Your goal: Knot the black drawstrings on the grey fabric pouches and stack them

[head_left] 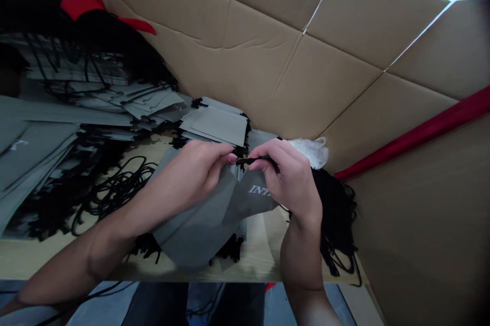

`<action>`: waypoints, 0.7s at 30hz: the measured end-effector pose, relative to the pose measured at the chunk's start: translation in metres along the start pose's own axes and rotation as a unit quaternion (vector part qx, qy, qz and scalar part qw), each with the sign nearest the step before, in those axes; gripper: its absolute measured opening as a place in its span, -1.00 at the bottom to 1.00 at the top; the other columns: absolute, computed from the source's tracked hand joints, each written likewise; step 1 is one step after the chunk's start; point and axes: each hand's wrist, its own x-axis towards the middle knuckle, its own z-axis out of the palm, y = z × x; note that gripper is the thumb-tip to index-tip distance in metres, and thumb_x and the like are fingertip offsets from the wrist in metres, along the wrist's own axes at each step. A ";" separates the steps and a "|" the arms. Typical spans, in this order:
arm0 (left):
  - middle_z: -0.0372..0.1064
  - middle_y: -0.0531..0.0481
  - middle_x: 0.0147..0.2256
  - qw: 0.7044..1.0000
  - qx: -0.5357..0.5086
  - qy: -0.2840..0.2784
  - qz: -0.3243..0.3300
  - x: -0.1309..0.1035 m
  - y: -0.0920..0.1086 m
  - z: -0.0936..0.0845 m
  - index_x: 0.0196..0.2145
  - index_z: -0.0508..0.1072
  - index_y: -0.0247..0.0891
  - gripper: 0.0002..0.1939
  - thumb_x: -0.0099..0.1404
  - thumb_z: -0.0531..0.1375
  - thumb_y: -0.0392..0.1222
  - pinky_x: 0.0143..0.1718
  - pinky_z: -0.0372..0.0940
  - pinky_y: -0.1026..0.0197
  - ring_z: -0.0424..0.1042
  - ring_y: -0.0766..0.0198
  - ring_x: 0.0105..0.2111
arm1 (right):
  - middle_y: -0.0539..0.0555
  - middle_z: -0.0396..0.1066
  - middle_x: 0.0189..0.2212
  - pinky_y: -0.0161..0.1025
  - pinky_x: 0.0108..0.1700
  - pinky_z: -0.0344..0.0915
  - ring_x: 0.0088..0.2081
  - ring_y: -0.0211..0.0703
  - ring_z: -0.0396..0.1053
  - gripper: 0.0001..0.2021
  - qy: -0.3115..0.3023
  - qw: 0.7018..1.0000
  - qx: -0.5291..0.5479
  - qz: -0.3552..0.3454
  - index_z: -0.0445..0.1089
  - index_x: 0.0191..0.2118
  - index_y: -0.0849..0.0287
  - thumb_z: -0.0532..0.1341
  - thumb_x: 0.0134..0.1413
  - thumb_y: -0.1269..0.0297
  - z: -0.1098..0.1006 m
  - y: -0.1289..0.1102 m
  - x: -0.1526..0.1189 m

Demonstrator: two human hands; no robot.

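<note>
My left hand (202, 165) pinches one end of a short stretch of black cord (245, 161) between thumb and fingertips. A little to the right, my right hand (289, 173) is closed on the same cord, with thumb and forefinger pressed together. Under my right hand hangs a grey bag-like piece (250, 201) with white letters on it, partly covered by my fingers. Another plain grey piece (195, 236) lies below my left wrist. Whether the cord is knotted or threaded through the grey piece cannot be made out.
Stacked grey pieces (220, 122) with black cord ends lie beyond my hands. More grey pieces (38, 157) and loose black cords (118, 185) spread leftward. At right are a black cord bundle (337, 219) and a clear plastic bag (312, 151). Cardboard walls (237, 25) enclose the table.
</note>
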 end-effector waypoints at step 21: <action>0.58 0.04 -0.44 1.000 0.011 0.003 -0.008 -0.001 -0.004 0.005 -0.33 0.49 -0.22 -0.70 0.58 0.09 -0.29 -0.39 0.12 0.22 0.47 0.27 -0.48 | 0.04 0.64 -0.21 -0.20 -0.16 0.44 -0.21 -0.16 0.55 -0.88 -0.002 1.000 0.023 0.009 0.48 -0.12 0.11 0.29 0.56 0.43 -0.003 -0.004 0.000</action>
